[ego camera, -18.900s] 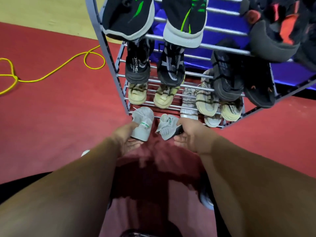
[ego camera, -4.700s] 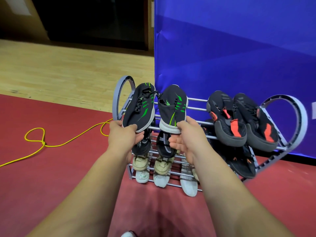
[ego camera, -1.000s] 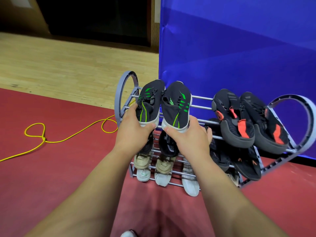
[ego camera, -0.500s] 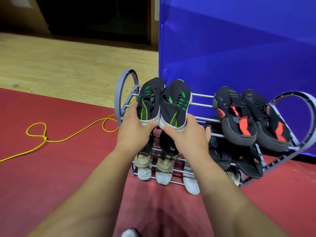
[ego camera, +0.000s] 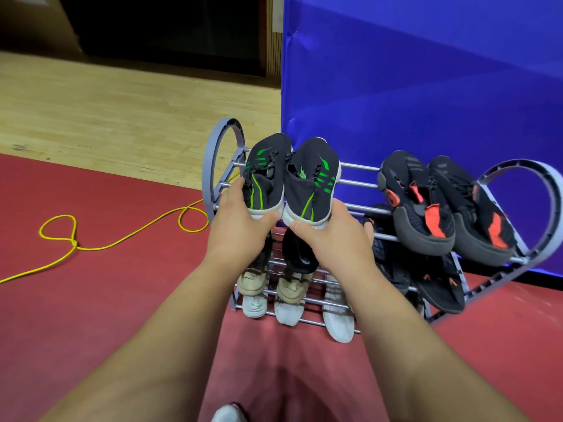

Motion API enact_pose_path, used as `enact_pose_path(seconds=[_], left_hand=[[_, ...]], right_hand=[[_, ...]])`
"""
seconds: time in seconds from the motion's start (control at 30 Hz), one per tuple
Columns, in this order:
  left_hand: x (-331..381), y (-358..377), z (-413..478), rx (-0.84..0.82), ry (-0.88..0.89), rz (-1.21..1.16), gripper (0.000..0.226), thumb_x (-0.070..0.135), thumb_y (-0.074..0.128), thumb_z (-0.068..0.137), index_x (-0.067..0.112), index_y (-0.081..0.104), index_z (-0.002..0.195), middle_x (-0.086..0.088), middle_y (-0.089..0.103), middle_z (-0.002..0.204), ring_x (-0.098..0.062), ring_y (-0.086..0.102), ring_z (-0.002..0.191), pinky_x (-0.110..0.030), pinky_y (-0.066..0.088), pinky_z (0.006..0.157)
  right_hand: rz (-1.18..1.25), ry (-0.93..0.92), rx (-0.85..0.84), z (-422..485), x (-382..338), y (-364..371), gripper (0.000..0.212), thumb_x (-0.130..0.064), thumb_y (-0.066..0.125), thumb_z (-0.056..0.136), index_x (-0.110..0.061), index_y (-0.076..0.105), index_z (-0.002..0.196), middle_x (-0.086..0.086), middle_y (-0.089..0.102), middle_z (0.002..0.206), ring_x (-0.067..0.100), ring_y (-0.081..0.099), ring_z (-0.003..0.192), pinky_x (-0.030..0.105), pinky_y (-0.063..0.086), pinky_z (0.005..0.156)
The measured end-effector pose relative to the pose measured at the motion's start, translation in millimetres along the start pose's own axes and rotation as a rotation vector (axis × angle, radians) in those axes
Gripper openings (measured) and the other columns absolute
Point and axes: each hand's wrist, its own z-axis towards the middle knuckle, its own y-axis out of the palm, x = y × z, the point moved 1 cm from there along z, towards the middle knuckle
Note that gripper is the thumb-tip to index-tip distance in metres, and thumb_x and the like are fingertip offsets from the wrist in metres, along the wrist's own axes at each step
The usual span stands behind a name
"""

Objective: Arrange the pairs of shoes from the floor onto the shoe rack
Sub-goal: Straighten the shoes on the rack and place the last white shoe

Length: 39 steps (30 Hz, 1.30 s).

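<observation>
A grey shoe rack [ego camera: 359, 169] with metal bars stands on the red floor against a blue panel. On its top tier at the left lie two black shoes with green stripes, side by side, toes pointing away. My left hand [ego camera: 240, 226] grips the heel of the left green-striped shoe [ego camera: 266, 175]. My right hand [ego camera: 329, 239] grips the heel of the right green-striped shoe [ego camera: 312, 181]. A black pair with orange patches [ego camera: 444, 205] rests on the top tier at the right. Lower tiers hold black sandals [ego camera: 438, 284], beige shoes [ego camera: 289, 287] and white shoes [ego camera: 336, 312].
A yellow cord [ego camera: 100, 239] loops over the red floor left of the rack. Wooden flooring [ego camera: 106, 111] lies beyond. The blue panel [ego camera: 426, 86] rises right behind the rack. The white toe of my own shoe [ego camera: 228, 414] shows at the bottom edge.
Both hands have kept their grip on the green-striped pair's heels, and the pair has stayed put on the top tier; only the camera has shifted slightly.
</observation>
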Motion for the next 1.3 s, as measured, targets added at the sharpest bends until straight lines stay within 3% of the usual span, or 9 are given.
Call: enact_pose_path(seconds=[0.1,0.17,0.33,0.47,0.6,0.83,1.03,1.17,1.3], left_hand=[[0.5,-3.2,-1.7,-0.024,-0.03,-0.052,0.08,0.048,0.076,0.075,0.034,0.041,0.146,0.016,0.054,0.141,-0.007,0.052,0.13,-0.038,0.047,0.107],[3.6,-8.0,-7.6,-0.019,-0.05,-0.074,0.08,0.05,0.075,0.077,0.032,0.04,0.147,0.014,0.053,0.143,-0.008,0.05,0.132,-0.038,0.045,0.108],[-0.8,-23.0,-31.8,0.135,-0.198,-0.112,0.058,0.044,0.061,0.092,0.019,0.048,0.142,-0.002,0.052,0.139,-0.019,0.05,0.126,-0.041,0.043,0.107],[-17.2,-27.6,-46.1,0.211,-0.507,-0.386,0.021,0.026,0.062,0.087,0.01,0.061,0.1,-0.001,0.052,0.079,-0.019,0.044,0.067,-0.032,0.038,0.062],[-35.9,-17.2,-53.4,0.104,-0.812,-0.59,0.016,0.021,0.062,0.085,0.011,0.064,0.098,-0.005,0.046,0.071,-0.017,0.034,0.056,-0.027,0.03,0.054],[-61.6,26.8,-42.4,0.014,-0.955,-0.619,0.015,0.019,0.063,0.09,0.013,0.059,0.103,0.001,0.03,0.06,-0.015,0.028,0.051,-0.029,0.038,0.054],[-89.5,56.5,-23.2,-0.001,-1.004,-0.587,0.037,0.035,0.069,0.09,0.016,0.059,0.12,-0.007,0.059,0.115,-0.027,0.066,0.098,-0.035,0.059,0.073],[-98.5,69.3,-11.5,0.013,-0.972,-0.626,0.023,0.027,0.065,0.096,0.008,0.065,0.109,-0.01,0.071,0.094,-0.024,0.07,0.08,-0.031,0.061,0.063],[-106.7,73.8,-3.5,0.026,-0.947,-0.604,0.027,0.018,0.065,0.092,0.004,0.062,0.116,-0.014,0.073,0.103,-0.027,0.073,0.088,-0.03,0.062,0.062]], right_hand=[[0.053,-0.023,-0.088,-6.4,-0.4,-17.2,0.059,-0.071,0.064,0.075,-0.038,0.055,0.122,-0.016,0.069,0.112,0.022,0.06,0.116,0.047,0.033,0.112],[0.16,-0.032,-0.088,-15.6,0.7,-34.0,0.044,-0.055,0.071,0.083,-0.033,0.062,0.12,-0.016,0.066,0.105,0.016,0.061,0.107,0.035,0.044,0.092],[0.221,0.006,0.037,-34.7,18.8,-56.2,0.025,-0.032,0.061,0.086,-0.01,0.066,0.076,0.003,0.068,0.073,0.029,0.064,0.078,0.04,0.052,0.07],[0.269,0.1,-0.262,-48.1,36.8,-50.0,0.029,-0.029,0.062,0.084,-0.006,0.062,0.065,0.018,0.072,0.074,0.03,0.063,0.058,0.052,0.059,0.075],[0.031,0.13,-0.534,-56.1,59.3,-26.5,0.022,-0.033,0.066,0.083,-0.016,0.06,0.07,0.02,0.073,0.074,0.022,0.063,0.058,0.046,0.059,0.065],[0.13,0.309,-0.574,-36.3,81.3,7.3,0.018,-0.028,0.066,0.09,-0.012,0.06,0.085,0.007,0.064,0.078,0.021,0.067,0.059,0.03,0.049,0.057],[0.431,0.591,-0.568,-29.5,102.1,49.5,0.041,-0.052,0.065,0.093,-0.012,0.066,0.103,0.005,0.073,0.097,0.021,0.069,0.076,0.034,0.06,0.071],[0.624,0.748,-0.637,-25.9,104.2,71.3,0.064,-0.068,0.06,0.091,-0.01,0.065,0.117,0.011,0.073,0.113,0.027,0.074,0.096,0.041,0.062,0.081],[0.834,0.816,-0.628,-15.1,96.2,85.1,0.072,-0.07,0.056,0.092,-0.006,0.062,0.123,0.013,0.073,0.116,0.03,0.073,0.103,0.042,0.061,0.083]])
